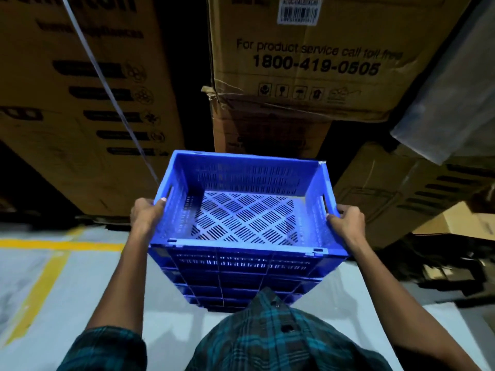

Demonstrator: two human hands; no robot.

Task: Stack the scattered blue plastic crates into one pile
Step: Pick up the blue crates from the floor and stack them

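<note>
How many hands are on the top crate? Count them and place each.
2. The left hand grips the top crate at its left handle slot; the right hand grips the right one. Fingertips are partly hidden.

The blue slotted plastic crate (245,210) looks smooth with a slight sheen. Behind it, brown corrugated cardboard boxes (302,62) are matt and creased. The teal checked shirt (267,341) is soft woven cloth.

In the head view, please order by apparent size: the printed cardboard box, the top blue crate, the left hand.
1. Printed cardboard box
2. Top blue crate
3. Left hand
The box stands farther away, so its lead is safe.
</note>
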